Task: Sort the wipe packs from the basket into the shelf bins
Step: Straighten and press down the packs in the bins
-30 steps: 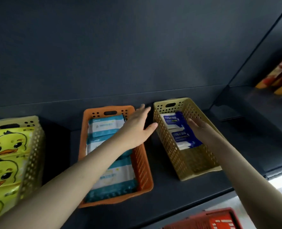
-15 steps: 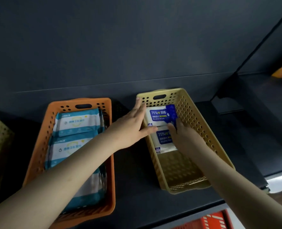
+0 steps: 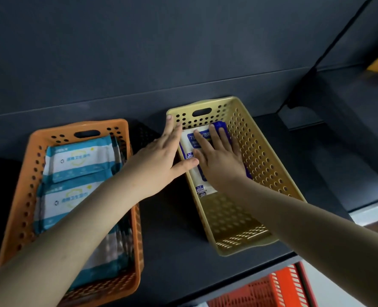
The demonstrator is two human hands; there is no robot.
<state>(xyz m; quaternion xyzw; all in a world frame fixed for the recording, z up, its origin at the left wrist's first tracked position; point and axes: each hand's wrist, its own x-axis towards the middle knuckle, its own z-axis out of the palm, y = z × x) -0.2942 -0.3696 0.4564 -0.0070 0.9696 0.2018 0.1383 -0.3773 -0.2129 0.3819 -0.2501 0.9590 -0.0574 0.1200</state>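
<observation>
Change in the head view since half a second ago: your right hand [image 3: 221, 162] no longer pinches the blue edge of a pack at the far end of the yellow bin [image 3: 263, 151]. It now lies flat, palm down, on the blue-and-white wipe packs [image 3: 189, 141] inside that bin, fingers straight and slightly apart. Your left hand [image 3: 159, 160] stays where it was, flat against the outside of the bin's left wall. Its fingers are straight and together, the fingertips reach the far corner of the rim, and the thumb stretches over the rim to touch a pack. Neither hand grips anything.

Count: two bins stand on the dark shelf [image 3: 172, 229], the yellow one and an orange bin [image 3: 24, 196] to its left, apart from it. In the yellow bin you can make out at least two packs, overlapping at the far end; your right hand hides whether there are more. In the orange bin two teal wipe packs [image 3: 77, 158] show plainly and more lie under your left forearm, number unclear. One red basket [image 3: 272, 289] shows at the bottom edge, below the shelf; its contents cannot be seen.
</observation>
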